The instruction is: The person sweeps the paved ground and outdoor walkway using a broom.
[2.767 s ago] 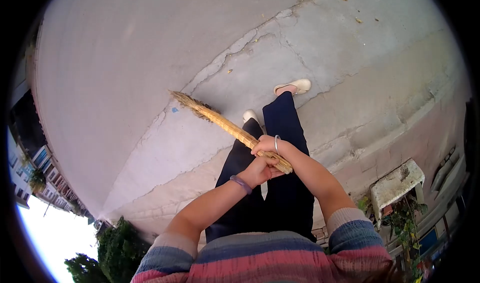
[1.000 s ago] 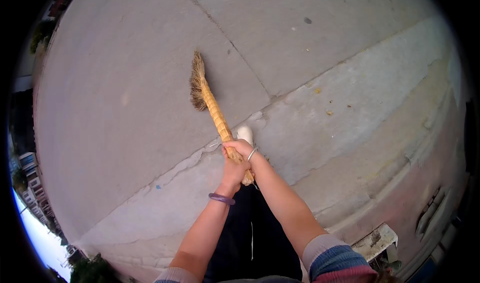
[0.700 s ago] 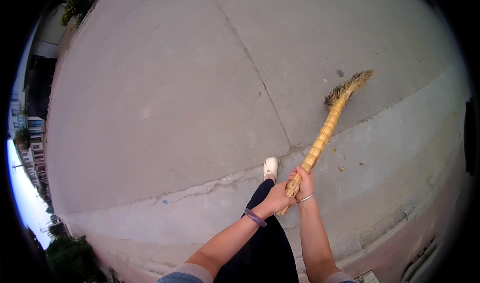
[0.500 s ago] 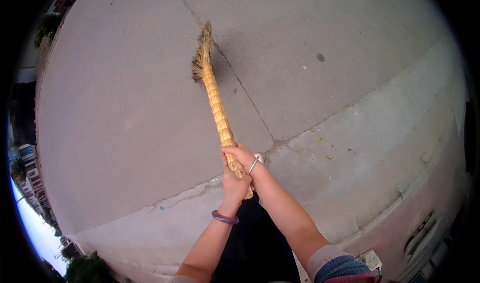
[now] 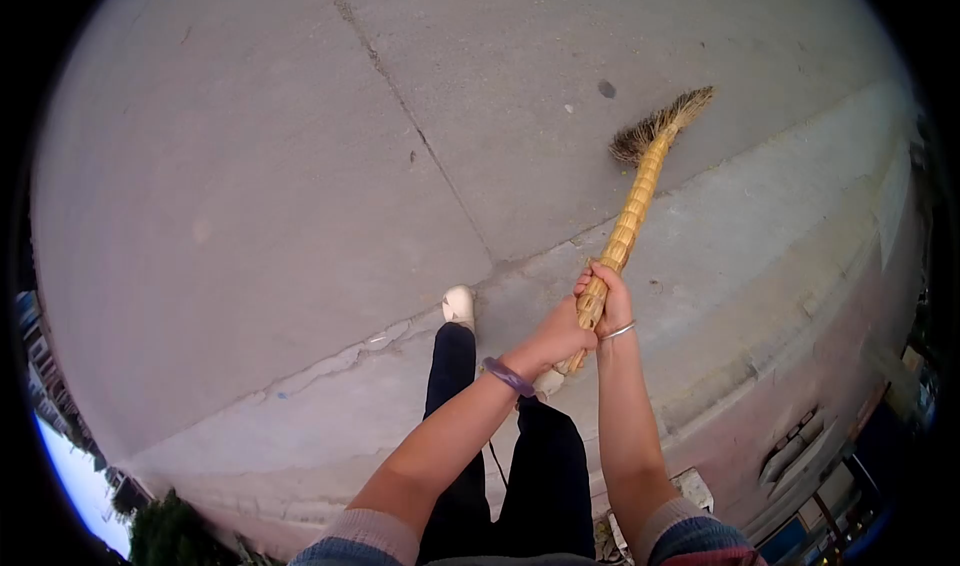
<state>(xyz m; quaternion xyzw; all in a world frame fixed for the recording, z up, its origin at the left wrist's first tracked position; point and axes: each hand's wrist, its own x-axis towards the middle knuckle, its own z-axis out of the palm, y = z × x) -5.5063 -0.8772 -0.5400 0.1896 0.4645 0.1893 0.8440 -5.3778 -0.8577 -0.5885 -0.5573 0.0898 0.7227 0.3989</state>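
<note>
A straw broom (image 5: 632,216) with a bound yellow handle slants up and to the right, its dark bristles spread at the far end over the concrete. My left hand (image 5: 562,334), below a purple bangle, is wrapped round the lower end of the handle. Just above it my right hand (image 5: 612,301), with a silver bangle at the wrist, grips the same handle. Whether the bristles touch the ground is hard to tell.
Grey concrete (image 5: 250,216) with long cracks spreads ahead. My pale shoe (image 5: 459,306) stands near a crack. A small dark spot (image 5: 607,89) lies left of the bristles. A white trough-like object (image 5: 693,489) is at the lower right, dark foliage (image 5: 175,531) at the lower left.
The broom head has swung from upper left to upper right, with both my hands moving right on the handle. Both my shoes now show.
</note>
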